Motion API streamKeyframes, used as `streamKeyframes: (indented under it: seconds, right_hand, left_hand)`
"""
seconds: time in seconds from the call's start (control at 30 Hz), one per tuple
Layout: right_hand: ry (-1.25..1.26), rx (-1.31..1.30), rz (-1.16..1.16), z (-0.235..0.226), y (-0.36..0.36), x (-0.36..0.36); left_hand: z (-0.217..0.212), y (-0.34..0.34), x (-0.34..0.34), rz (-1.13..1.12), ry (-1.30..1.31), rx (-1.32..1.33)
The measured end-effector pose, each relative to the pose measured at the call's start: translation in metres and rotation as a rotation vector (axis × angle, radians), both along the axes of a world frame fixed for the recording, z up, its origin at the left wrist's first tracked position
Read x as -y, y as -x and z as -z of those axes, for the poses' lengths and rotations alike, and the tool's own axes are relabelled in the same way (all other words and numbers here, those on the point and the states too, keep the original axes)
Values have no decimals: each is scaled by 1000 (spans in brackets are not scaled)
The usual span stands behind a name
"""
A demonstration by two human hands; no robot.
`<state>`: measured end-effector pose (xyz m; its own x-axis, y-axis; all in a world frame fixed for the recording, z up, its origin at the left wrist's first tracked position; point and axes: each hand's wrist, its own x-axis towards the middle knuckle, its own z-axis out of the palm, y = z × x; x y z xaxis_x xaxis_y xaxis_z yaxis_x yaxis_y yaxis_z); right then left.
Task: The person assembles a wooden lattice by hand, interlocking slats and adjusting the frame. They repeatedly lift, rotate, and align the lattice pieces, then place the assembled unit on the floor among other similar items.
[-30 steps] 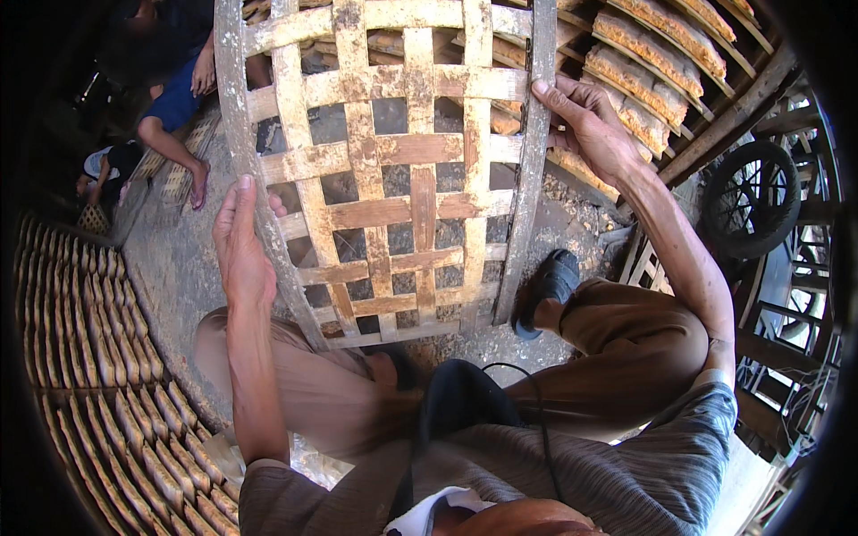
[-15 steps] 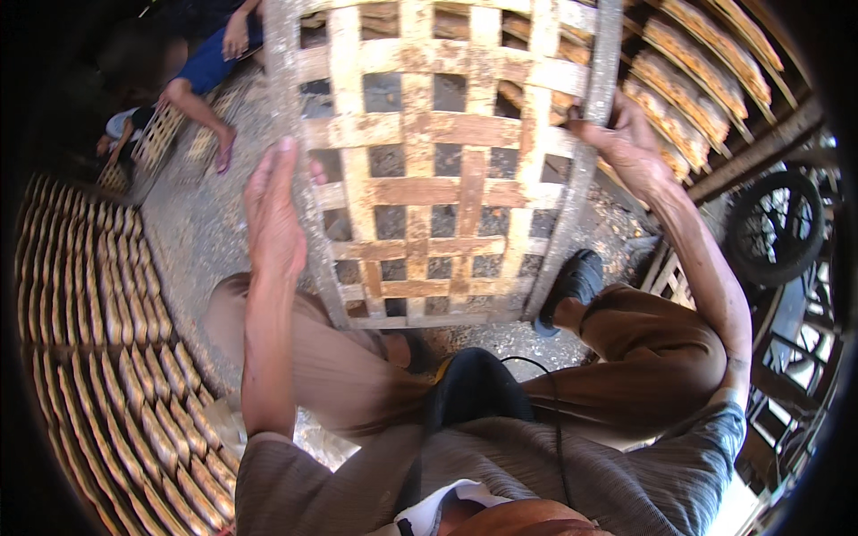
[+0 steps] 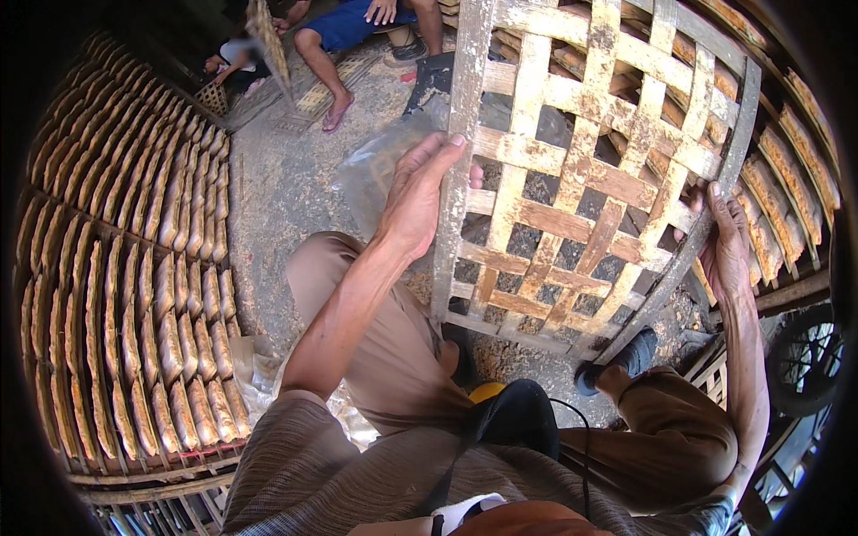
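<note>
A large woven bamboo tray (image 3: 572, 214) with a grey wooden frame stands tilted up before me, its lattice open and worn, with flaked brown patches. My left hand (image 3: 418, 198) grips the left rail of the frame, thumb on the near side and fingertips showing behind it. On the right rail, lower down, my right hand (image 3: 726, 239) has its fingers wrapped round the edge. Through the gaps of the weave I see the floor and parts of a stack of laden trays.
Racks of tilted trays bearing orange-white slabs (image 3: 134, 330) fill the left side; similar trays (image 3: 786, 205) rise at the right. A clear plastic sheet (image 3: 375, 170) lies on the speckled floor (image 3: 286, 196). A wheel (image 3: 804, 357) stands far right. Other people (image 3: 357, 36) sit ahead.
The tray has swung to the right and tilted in my view, with both hands still holding its rails. My view has turned left, showing more of the left racks and the plastic sheet.
</note>
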<state>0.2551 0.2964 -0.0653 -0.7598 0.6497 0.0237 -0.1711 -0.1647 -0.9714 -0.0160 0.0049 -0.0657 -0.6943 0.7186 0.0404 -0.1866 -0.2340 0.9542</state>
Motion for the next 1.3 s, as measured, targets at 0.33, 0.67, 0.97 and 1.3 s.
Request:
streamKeyframes:
  seconds: [0.33, 0.67, 0.97, 1.3]
  right_hand:
    - [-159, 35, 73, -19, -3, 20]
    - [-237, 136, 102, -32, 1, 28]
    - [-232, 125, 75, -23, 4, 20]
    - [-458, 163, 41, -27, -5, 22]
  left_hand:
    - [-13, 7, 0, -107, 94, -276]
    - [-17, 14, -3, -127, 69, -398]
    - [-22, 12, 1, -124, 98, -431]
    - [-44, 37, 20, -181, -204, -196]
